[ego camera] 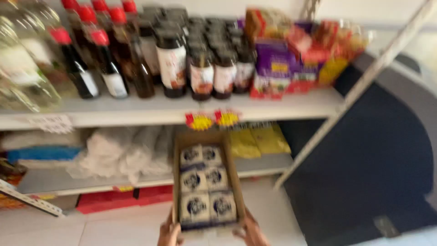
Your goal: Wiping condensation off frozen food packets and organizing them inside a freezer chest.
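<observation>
Grip: your left hand point(169, 234) and right hand point(251, 233) clasp the cardboard box point(207, 182) near corners, fingers closed.
Advice: keep it level; white packets point(204, 189) sit loose, shelf point(136, 111) at 12 o'clock.

A: What sits in the cardboard box point(207, 180) at six o'clock?

B: Six white packets point(208, 207) with dark blue round emblems, in three rows of two.

A: And up at twelve?

B: Dark bottles with white labels point(172, 66), red-capped ones at eleven. At one o'clock, a purple packet point(274, 61) amid red and yellow bags point(334, 50), all blurred.

A: Any tags?

B: Two red-and-yellow starburst tags point(213, 120) on the shelf edge, dead centre. A white label point(51, 123) at nine. Yellow packets point(258, 140) just right of centre, white bags point(123, 152) left of the box, red packs point(123, 199) at seven.
</observation>
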